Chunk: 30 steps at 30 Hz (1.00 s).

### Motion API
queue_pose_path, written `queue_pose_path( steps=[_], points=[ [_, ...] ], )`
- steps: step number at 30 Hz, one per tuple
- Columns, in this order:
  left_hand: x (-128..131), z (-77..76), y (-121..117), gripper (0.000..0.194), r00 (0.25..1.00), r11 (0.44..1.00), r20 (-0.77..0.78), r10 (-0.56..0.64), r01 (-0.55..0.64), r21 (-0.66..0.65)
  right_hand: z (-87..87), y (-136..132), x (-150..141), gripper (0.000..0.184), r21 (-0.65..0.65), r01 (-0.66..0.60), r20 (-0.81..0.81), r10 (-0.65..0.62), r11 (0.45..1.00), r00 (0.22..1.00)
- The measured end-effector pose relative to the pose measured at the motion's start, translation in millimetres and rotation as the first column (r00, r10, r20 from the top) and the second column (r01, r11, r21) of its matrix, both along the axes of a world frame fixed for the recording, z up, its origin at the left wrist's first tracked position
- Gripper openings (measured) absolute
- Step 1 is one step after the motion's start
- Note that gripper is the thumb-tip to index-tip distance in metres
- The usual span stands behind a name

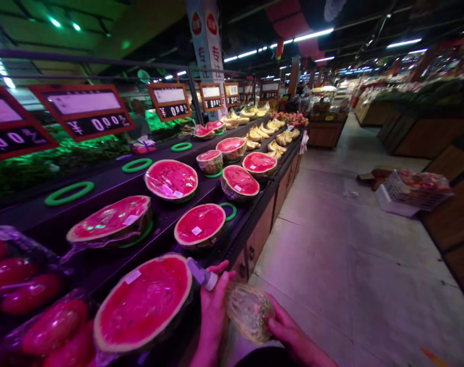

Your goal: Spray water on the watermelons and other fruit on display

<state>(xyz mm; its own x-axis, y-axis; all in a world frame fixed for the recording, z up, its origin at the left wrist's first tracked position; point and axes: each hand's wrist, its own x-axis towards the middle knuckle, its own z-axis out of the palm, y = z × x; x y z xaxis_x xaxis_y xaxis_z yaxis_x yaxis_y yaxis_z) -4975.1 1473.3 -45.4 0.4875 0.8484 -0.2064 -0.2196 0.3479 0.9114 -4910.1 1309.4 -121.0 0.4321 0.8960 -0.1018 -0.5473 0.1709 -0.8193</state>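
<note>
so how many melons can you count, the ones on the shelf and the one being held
watermelon halves: 10
held melon: 1
total: 11

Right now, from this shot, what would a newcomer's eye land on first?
The red cut watermelon halves lining the dark display counter on the left grab the eye first. At the bottom centre, the right hand holds a film-wrapped melon piece, and the left hand holds a small capped bottle. Yellow bananas fill the counter's far end.
</note>
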Motion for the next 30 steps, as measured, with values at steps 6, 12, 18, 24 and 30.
queue_pose_path(
  steps=[6,12,18,24,30],
  points=[
    [87.3,7.7,-39.5,0.057,0.996,0.993,0.028,-0.085,0.082,0.082,1.3,-42.8,66.0,0.091,-0.048,0.108,0.005,-0.108,0.993,0.994],
    [145.9,-4.4,-76.4,0.062,0.994,0.993,-0.002,-0.109,0.109,0.036,-14.5,-80.6,114.9,0.085,-0.063,0.182,-0.040,-0.185,0.981,0.982],
    [180.1,-4.3,-88.7,0.060,0.996,0.996,0.011,-0.086,0.086,0.038,-17.1,-91.0,154.7,0.080,-0.035,0.160,-0.069,-0.162,0.987,0.984],
    [215.0,-8.7,-88.9,0.062,1.000,0.999,0.009,0.026,-0.025,-0.044,-14.9,-86.7,196.2,0.087,-0.030,0.092,-0.095,-0.094,0.995,0.991],
    [285.3,-13.2,-78.8,0.059,0.999,0.996,0.030,-0.043,0.045,-0.073,-14.4,-79.5,261.9,0.078,-0.027,0.101,-0.052,-0.102,0.995,0.993]
  ],
)
